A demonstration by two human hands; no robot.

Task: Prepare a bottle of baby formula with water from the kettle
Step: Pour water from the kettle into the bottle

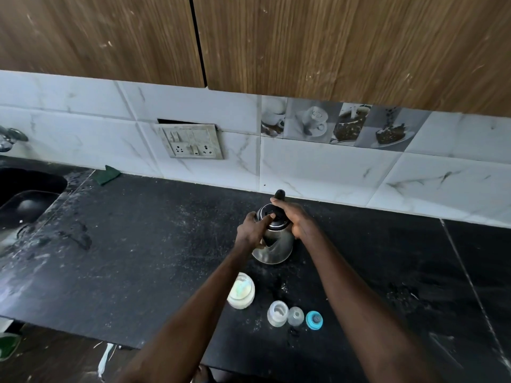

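Hands come first. Our left hand (253, 230) is curled round the top of the kettle (276, 248) on its left side, and the thumb lies on the black lid (266, 210). Our right hand (297, 219) is wrapped tight round the black handle (279, 194) at the far side of the kettle. The tip of the handle pokes up past our fingers.

We see the shiny kettle standing on the black table (152, 244), a little right of the middle of the frame, near the white tile wall (318, 167).

Lower down, an open round tub (240, 293), pale inside, sits partly behind our left arm. To its right three small things stand in a row: a clear baby bottle (276, 313) with no top on, a clear cap (296, 316) touching it, and a blue ring (314, 320) with a grey bit in its middle.

At the left edge we see a dark sink (27, 194) with a tap (11, 138) above it. A green pad (108, 175) leans where the table meets the wall. A switch plate (192, 142) sits on the tiles. Tiles with coffee pictures (340, 125) are at the upper right. Brown wood cupboard doors (331, 37) fill the top.
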